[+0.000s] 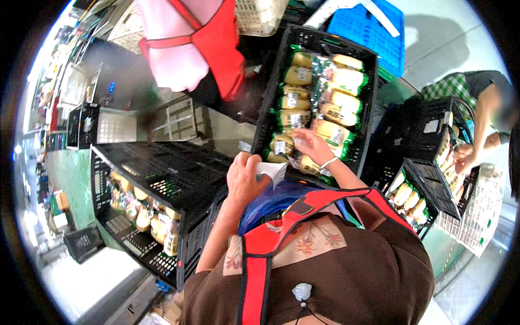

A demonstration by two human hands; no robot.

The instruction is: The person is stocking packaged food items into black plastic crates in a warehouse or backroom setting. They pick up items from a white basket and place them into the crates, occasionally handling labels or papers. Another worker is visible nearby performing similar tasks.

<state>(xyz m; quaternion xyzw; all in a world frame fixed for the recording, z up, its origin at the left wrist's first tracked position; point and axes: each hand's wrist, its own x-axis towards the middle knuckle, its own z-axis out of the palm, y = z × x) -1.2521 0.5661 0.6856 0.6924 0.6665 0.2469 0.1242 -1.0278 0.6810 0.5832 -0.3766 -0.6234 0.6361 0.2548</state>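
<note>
My left hand [244, 177] is closed around a white paper strip [274, 172], which sticks out past the fingers at the near edge of a black crate [371, 108]. A small pale tag shows beside its knuckles. In the crate lie two rows of pale yellow produce packs [297, 76], wrapped in clear film with green ends. Several bear white labels. Over the near part of the left row, my right hand [315, 147] has its fingers stretched out, close to a labelled pack [282, 145]. Whether the fingertips touch it I cannot tell.
At left stands a black crate [187, 238] with more wrapped produce. A co-worker [468, 124] handles packs at stacked crates [414, 135] on the right. Another person in a red apron [219, 49] stands at far left. A blue crate [368, 32] is beyond.
</note>
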